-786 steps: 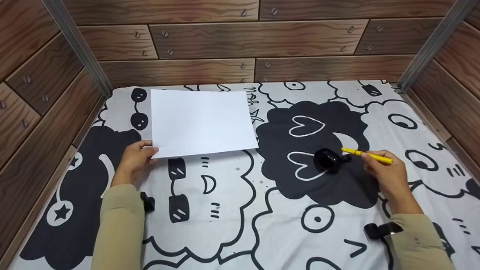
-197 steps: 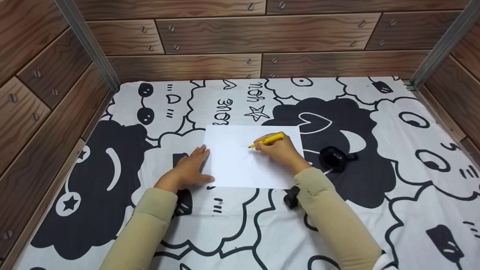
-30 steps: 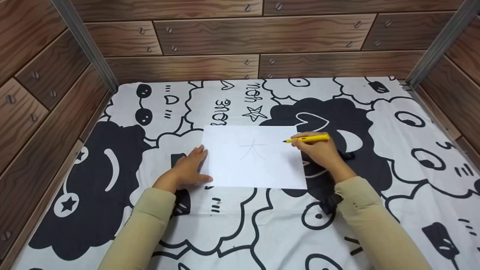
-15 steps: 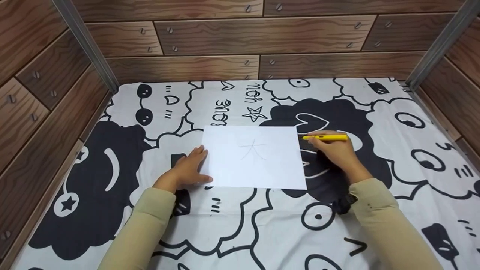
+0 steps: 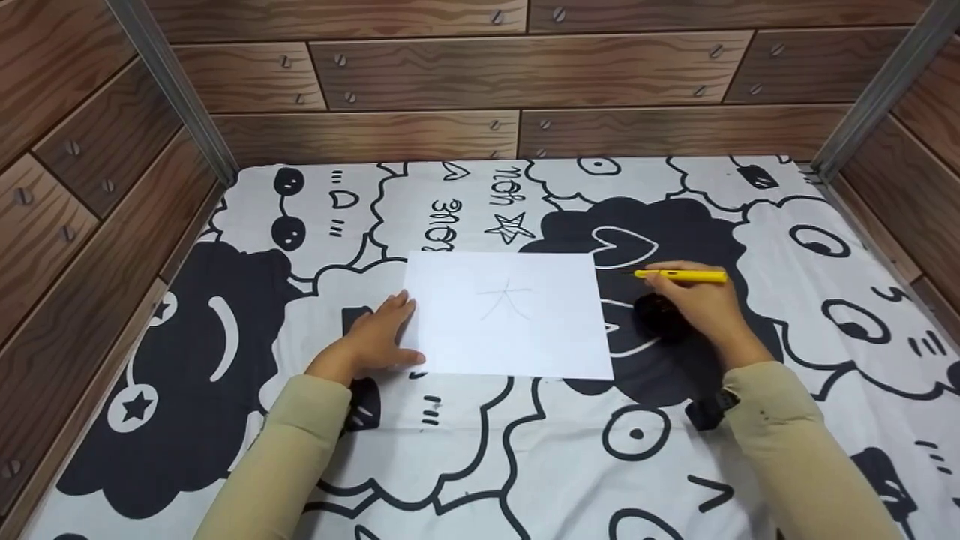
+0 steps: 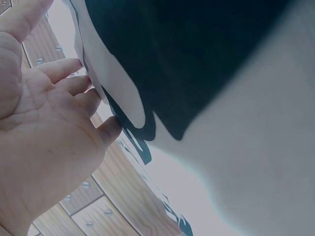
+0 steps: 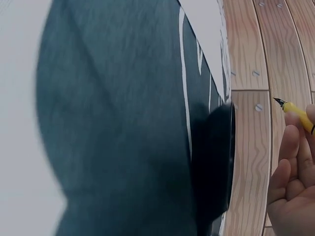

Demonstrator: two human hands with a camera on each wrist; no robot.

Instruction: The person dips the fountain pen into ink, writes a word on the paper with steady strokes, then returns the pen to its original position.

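Note:
A white sheet of paper (image 5: 555, 330) lies flat on the patterned cloth, with thin strokes forming a 大-like character near its middle. My left hand (image 5: 377, 339) rests at the paper's left edge, fingers extended and thumb spread; the left wrist view shows this hand (image 6: 54, 123) with loosely bent fingers. Right of the sheet, my right hand (image 5: 697, 300) pinches a yellow fountain pen (image 5: 686, 276) above the cloth. Its dark nib shows in the right wrist view, where the pen (image 7: 295, 113) points away from the fingers. Partly behind that hand sits a round, glossy black object (image 5: 658, 315).
Black-and-white cartoon cloth (image 5: 450, 465) covers the table. Wood-print panels (image 5: 420, 75) stand at the back and along both sides, with grey metal posts (image 5: 176, 97) at the corners. In the right wrist view the black object (image 7: 214, 162) rises close to the hand.
The sheet, blank and held farther left at first, now lies flat bearing strokes. Over the last second my right hand has moved right with the pen, off the paper; my left hand stays put.

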